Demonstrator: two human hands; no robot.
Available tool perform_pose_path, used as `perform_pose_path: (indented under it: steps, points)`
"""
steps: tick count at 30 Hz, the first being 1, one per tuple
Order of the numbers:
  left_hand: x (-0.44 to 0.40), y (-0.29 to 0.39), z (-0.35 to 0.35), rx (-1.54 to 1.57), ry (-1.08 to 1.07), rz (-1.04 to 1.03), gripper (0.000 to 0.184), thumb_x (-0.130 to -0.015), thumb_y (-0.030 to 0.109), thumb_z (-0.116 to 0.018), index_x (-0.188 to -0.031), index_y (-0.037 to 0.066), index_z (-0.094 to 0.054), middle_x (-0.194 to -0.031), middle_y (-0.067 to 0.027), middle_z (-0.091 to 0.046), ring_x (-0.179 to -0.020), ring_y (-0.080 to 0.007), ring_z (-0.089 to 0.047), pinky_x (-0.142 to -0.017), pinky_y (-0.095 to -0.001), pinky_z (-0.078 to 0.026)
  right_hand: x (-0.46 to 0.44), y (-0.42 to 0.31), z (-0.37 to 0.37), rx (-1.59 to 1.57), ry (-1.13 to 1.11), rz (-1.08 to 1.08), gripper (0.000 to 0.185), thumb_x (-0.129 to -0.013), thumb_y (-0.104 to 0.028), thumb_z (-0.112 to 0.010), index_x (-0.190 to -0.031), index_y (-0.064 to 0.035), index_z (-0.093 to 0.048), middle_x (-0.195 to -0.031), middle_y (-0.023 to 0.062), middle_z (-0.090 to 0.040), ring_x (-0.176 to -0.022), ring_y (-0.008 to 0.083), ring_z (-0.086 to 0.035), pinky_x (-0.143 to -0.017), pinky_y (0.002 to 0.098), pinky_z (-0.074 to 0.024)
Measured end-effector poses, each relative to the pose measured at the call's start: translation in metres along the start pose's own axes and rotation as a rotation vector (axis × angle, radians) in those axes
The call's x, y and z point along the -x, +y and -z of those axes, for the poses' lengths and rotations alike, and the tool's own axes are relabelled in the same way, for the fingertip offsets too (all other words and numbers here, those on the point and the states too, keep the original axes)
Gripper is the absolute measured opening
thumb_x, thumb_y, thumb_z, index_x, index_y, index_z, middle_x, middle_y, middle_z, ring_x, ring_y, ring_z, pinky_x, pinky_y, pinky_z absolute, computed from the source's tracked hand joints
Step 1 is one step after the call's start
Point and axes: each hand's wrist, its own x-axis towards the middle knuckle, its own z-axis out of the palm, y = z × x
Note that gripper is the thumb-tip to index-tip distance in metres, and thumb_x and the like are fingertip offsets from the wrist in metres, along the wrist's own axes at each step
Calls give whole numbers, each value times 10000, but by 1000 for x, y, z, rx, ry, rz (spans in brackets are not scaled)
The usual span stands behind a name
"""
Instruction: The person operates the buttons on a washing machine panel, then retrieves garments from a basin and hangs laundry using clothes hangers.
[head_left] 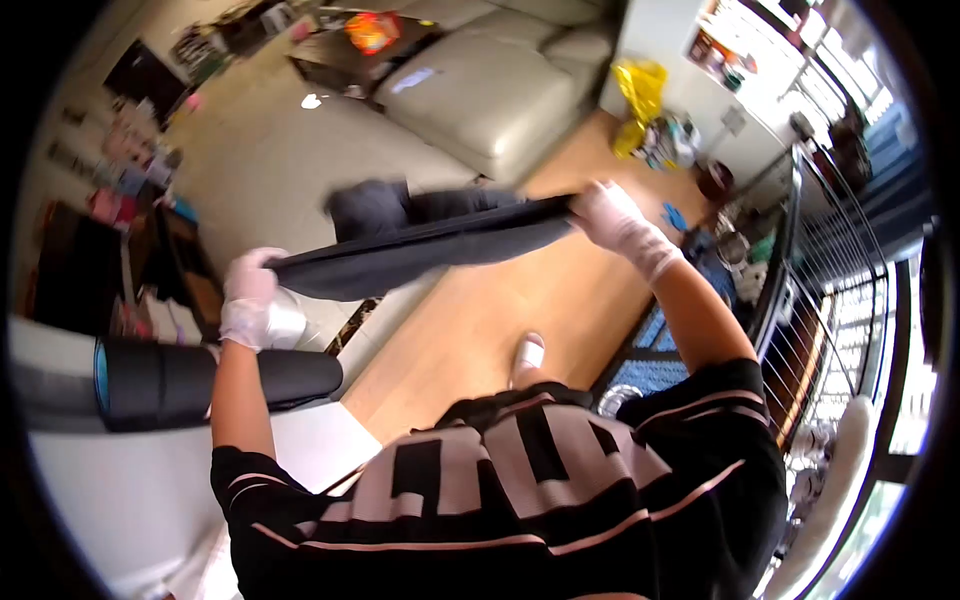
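Cloth (430, 252): one dark piece, stretched left to right above the floor (590, 300); blurred, its far folds hard to make out.
Left hand (252, 290): gloved, gripping the cloth's left end.
Right hand (610, 218): gloved, gripping its right end.
Slipper (531, 350): one white, near.
Roll (220, 382): one black, near left.
Bag (641, 88): one yellow, far right.
Sofa (490, 95): one, far, cut off at the top.

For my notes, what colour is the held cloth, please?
The cloth is dark grey in the head view.
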Motion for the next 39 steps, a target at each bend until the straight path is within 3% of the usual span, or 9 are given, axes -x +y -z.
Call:
perform_pose_path:
  steps: [2,4,5,10,18,28,31,36,39]
  points:
    - [-73,25,3,18,50,-47,414,-669,-95,-404,-939,18,-696,-927,-134,-698,-936,-227,-656,-875,-296,-480,-47,30,12,-63,459,246,143,-762,-229,-582,-702,-117,-647,-735,81,-624,-738,274,-612,-666,380,-491]
    - [-112,75,-19,219,-25,-155,449,-655,-108,-365,-955,-8,-684,-938,-123,-695,-934,-217,-648,-897,-298,-472,-32,52,26,-70,593,279,114,-643,-219,-595,-687,-119,-628,-743,39,-612,-777,244,-592,-731,373,-475]
    - [-137,92,-22,332,-52,-178,465,-635,-116,-361,-960,-16,-679,-953,-121,-688,-947,-213,-638,-918,-303,-460,-28,64,31,-95,564,256,106,-712,-231,-609,-757,-142,-646,-853,13,-619,-985,205,-545,-890,354,-423]
    - [-165,213,-23,1040,-272,-82,436,-589,-126,-409,-903,-13,-689,-1038,-162,-661,-1056,-246,-594,-995,-327,-410,-5,145,10,-183,549,-44,159,-769,-243,-643,-855,-109,-651,-959,11,-635,-1115,282,-496,-963,435,-382]
    - [-237,422,-65,187,-932,-680,510,-682,-180,-366,-1029,8,-690,-1094,-209,-649,-1013,-268,-624,-943,-284,-432,-33,312,-26,-157,539,-439,177,-757,-285,-640,-842,-132,-665,-941,9,-648,-1081,235,-528,-909,396,-422]
    - [-440,580,-161,259,-781,-835,578,-673,-179,-351,-1159,-3,-610,-1150,-167,-633,-1094,-255,-602,-994,-285,-418,-53,541,-10,-373,537,-602,157,-698,-241,-695,-799,-120,-703,-784,83,-668,-845,292,-619,-743,402,-507]
    - [-470,655,-164,204,-582,-1034,597,-678,-179,-348,-1201,-9,-580,-1204,-149,-610,-1091,-241,-605,-997,-276,-415,-57,589,-8,-588,274,-731,220,-739,-264,-695,-888,-102,-695,-809,114,-672,-841,334,-624,-735,403,-506]
    - [-517,731,-217,751,-701,-630,548,-720,-186,-359,-1195,-25,-582,-1080,-126,-655,-985,-179,-623,-946,-281,-450,-74,728,-10,-1085,-51,-527,350,-862,-300,-654,-1071,-20,-656,-983,126,-683,-925,201,-625,-849,329,-471]
    - [-544,783,-242,840,-498,-566,498,-717,-178,-371,-1148,-55,-589,-995,-134,-662,-927,-187,-631,-901,-297,-472,-91,876,-25,-1064,300,-314,329,-863,-280,-659,-1068,-23,-656,-973,97,-680,-919,171,-620,-829,293,-479]
